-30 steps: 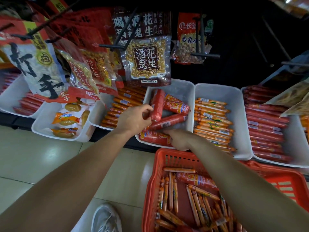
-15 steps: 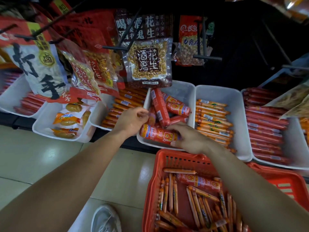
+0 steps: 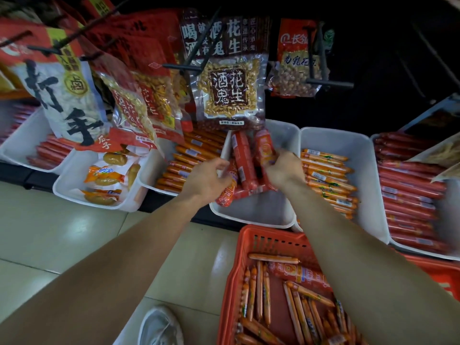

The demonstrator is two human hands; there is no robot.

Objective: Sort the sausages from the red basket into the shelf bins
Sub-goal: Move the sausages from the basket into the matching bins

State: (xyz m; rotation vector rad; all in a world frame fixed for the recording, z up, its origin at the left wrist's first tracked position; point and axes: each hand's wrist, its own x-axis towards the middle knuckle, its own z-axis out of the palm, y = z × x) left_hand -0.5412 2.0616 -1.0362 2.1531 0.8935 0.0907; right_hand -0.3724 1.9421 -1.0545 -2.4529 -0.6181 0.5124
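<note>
In the middle bin (image 3: 261,216) our left hand (image 3: 207,181) gripped 1 fat sausage (image 3: 225,195) and our right hand (image 3: 283,168) held the rear sausage (image 3: 264,145), yet we judged much undone: many thin sausages (image 3: 259,290) lay in the red basket (image 3: 251,235).

Pale glossy floor tiles (image 3: 49,245), soft light glare on them. Dark shelf edge (image 3: 15,173) low along floor. Black metal peg hooks (image 3: 181,68) above, snack bags (image 3: 229,90) hanging from them. Back wall (image 3: 388,58) behind in deep shadow, dim overall.
</note>
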